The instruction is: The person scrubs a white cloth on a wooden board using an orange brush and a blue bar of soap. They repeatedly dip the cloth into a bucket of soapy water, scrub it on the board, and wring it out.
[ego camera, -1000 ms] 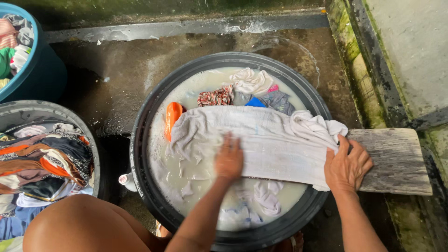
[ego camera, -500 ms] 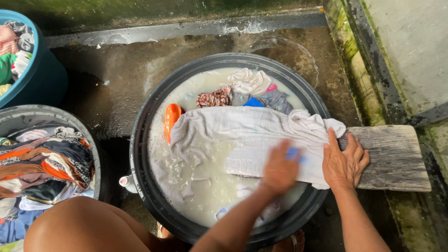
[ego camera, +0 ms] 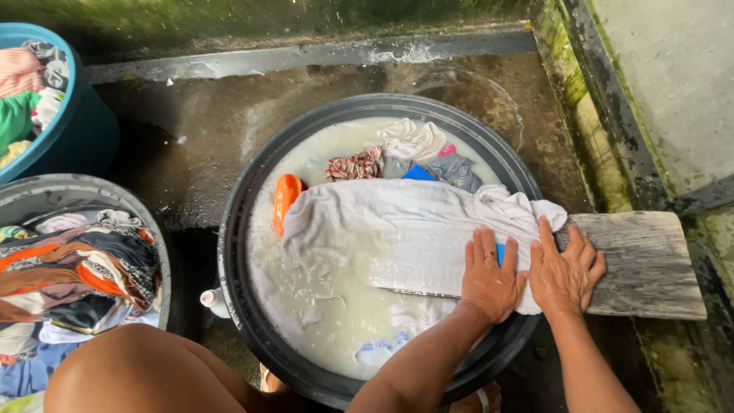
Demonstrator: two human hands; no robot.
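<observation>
Two hands press side by side on a white cloth (ego camera: 413, 237), and we list what we see from the largest item to the smallest. The wet concrete floor (ego camera: 199, 130) fills most of the view, with a mossy ledge (ego camera: 581, 115) along its right side. On the floor stands a round black basin (ego camera: 252, 321) filled with milky, soapy water (ego camera: 321, 298). A wooden board (ego camera: 650, 264) lies across the basin's right rim and reaches out over the ledge side. The white cloth is spread over the board's inner end, and its left part trails into the water. A grey tub (ego camera: 46, 191) at the left holds striped and patterned clothes (ego camera: 76, 268); above it, a blue tub (ego camera: 76, 130) holds more laundry. At the far side of the basin we see a bunch of small garments (ego camera: 405, 157), white, red-striped, grey and blue, partly in the water. An orange item (ego camera: 286, 200) floats just left of the cloth; we cannot tell what it is. Our left hand (ego camera: 489, 275) lies flat on the cloth, fingers fairly close together, over a blue object (ego camera: 500, 253) that shows between the two hands. Our right hand (ego camera: 564, 271) rests with fingers spread where the cloth's edge meets the bare board, gripping nothing.
</observation>
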